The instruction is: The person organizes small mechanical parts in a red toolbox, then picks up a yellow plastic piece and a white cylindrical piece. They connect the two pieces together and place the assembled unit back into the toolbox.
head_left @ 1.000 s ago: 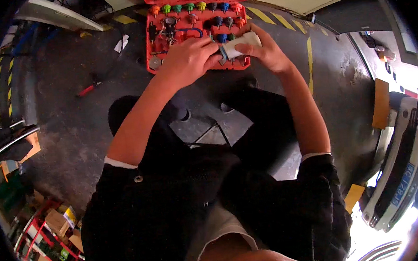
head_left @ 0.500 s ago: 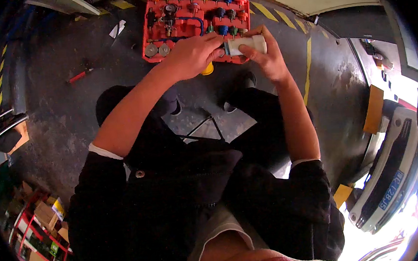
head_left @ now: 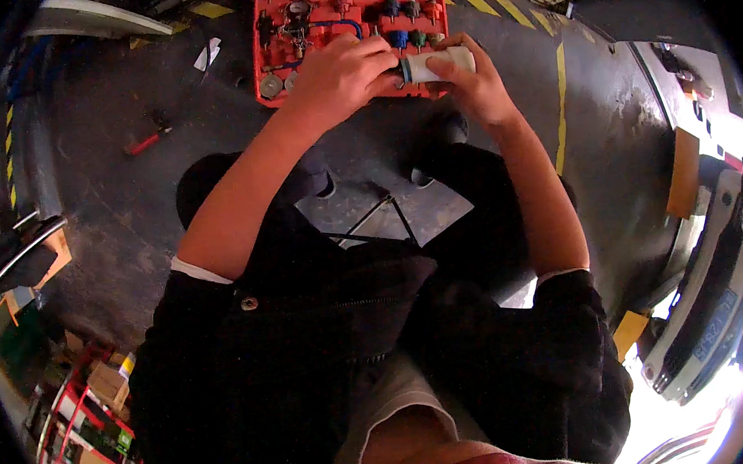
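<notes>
My right hand (head_left: 483,87) is wrapped round a white cylinder (head_left: 439,64), perhaps a bottle or tube, which lies sideways with a bluish band at its left end. My left hand (head_left: 341,79) is closed at that end, its fingertips by a small dark part. What sits between those fingers is hidden. Just beyond both hands lies an open red tool case (head_left: 265,56) on the floor. It holds rows of coloured caps, among them a blue cap (head_left: 399,39), a round gauge (head_left: 298,12) and a blue hose (head_left: 337,24).
To the left, a red-handled tool (head_left: 143,145) and a white paper scrap (head_left: 207,54) lie on the dark floor. Boxes fill a red rack (head_left: 68,412) at the lower left. A car bumper (head_left: 702,288) is at the right. Yellow floor stripes (head_left: 561,105) run nearby.
My left hand has turned and lifted slightly at the cylinder's end. A yellow piece seen below it earlier is out of sight now. The whole view has shifted a little.
</notes>
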Tool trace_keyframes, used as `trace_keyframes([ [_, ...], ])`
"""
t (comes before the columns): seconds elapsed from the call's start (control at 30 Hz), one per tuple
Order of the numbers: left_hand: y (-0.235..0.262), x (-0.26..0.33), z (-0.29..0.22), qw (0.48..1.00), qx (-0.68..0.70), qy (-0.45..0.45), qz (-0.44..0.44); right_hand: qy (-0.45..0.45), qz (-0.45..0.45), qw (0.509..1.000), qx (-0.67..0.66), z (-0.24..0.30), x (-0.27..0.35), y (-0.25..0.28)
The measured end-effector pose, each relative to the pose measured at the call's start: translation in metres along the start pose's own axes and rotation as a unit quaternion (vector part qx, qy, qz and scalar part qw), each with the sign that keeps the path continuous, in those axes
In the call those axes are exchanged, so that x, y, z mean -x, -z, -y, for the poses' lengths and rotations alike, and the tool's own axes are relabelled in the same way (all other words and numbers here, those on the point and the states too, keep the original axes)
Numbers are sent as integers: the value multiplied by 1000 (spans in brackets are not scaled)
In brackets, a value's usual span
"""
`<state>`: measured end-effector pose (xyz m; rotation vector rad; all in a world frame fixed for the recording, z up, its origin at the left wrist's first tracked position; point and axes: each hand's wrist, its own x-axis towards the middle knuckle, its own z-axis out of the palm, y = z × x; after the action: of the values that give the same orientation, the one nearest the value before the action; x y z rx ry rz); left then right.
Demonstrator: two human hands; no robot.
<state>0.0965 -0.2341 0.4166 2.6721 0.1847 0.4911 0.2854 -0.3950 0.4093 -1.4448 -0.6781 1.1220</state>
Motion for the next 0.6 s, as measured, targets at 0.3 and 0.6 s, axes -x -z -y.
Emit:
trace_keyframes([
  [0.3,-10,0,-2,996,-56,-34,-65,-84,4,987,-136,0,5,-4],
  [0.6,-8,-3,1,994,63,62,59,-19,-21,992,-119,5,5,-6],
])
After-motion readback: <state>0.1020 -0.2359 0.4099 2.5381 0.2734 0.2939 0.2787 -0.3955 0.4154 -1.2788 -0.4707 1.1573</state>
